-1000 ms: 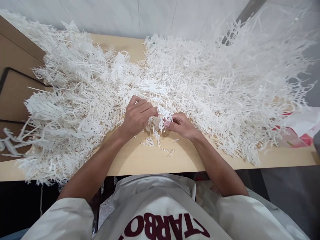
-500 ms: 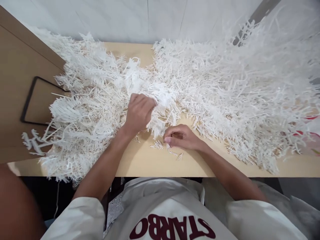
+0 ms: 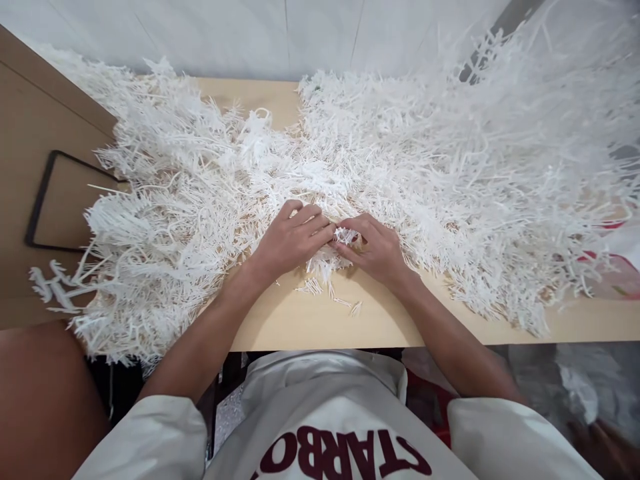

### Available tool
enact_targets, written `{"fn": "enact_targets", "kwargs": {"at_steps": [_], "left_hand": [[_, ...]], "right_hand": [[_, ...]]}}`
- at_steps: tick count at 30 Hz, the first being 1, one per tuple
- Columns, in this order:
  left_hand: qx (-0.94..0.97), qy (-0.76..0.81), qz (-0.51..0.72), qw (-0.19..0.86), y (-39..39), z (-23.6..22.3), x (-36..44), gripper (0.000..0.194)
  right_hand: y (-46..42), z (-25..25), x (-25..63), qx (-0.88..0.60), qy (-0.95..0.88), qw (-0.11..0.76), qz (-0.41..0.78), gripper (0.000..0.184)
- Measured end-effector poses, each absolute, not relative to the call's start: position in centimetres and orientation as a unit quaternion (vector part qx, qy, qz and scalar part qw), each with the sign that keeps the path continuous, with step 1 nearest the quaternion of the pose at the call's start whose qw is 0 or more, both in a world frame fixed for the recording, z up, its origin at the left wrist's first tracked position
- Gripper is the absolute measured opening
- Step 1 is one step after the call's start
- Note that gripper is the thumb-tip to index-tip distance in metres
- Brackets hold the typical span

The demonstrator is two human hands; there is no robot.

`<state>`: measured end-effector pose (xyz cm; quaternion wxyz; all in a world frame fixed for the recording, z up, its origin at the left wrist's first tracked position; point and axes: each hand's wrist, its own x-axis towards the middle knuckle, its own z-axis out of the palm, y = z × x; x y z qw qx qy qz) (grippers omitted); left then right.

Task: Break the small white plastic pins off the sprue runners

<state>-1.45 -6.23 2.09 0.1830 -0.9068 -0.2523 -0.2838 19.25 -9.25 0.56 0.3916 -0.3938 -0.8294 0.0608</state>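
Observation:
My left hand and my right hand meet over the near side of a heap of white branching plastic sprigs. Between their fingertips is a small white sprig, partly covered by the fingers. The thumb and index finger of my right hand curl round it. My left fingers are bent, their tips pressed together at the sprig's left end. Below the hands, several short loose white pieces lie on the pale wooden table.
Sprig piles spread to the left and right. A cardboard box with a black-edged handle hole stands at far left. Behind is a pale wall. Another person's bare limb shows at lower left; a blurred hand is at lower right.
My left hand has come down and right from the heap to meet my right hand, which has moved up. A small sprig now shows between them.

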Motion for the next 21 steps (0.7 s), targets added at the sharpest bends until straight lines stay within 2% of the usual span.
{"fn": "enact_targets", "kwargs": {"at_steps": [3,6,9,14,21], "left_hand": [[-0.91,-0.252,-0.279,0.177,-6.4,1.95,-1.11,0.013],[-0.903,-0.257,-0.29,0.185,-6.43,1.92,-0.87,0.017],[-0.897,-0.266,-0.297,0.191,-6.38,1.86,-0.85,0.019],[-0.906,-0.255,-0.294,0.164,-6.32,1.46,-1.06,0.015],[-0.908,-0.25,-0.297,0.158,-6.39,1.5,-0.94,0.015]], "right_hand": [[-9.23,0.31,19.34,-0.411,-0.836,0.363,0.001,0.019],[-9.27,0.61,19.35,-0.421,-0.83,0.366,0.001,0.013],[-9.36,1.04,19.18,-0.428,-0.819,0.383,0.022,0.014],[-9.41,0.98,18.89,-0.432,-0.815,0.384,0.046,0.032],[-9.28,0.58,19.09,-0.396,-0.823,0.406,0.025,0.017]]}}
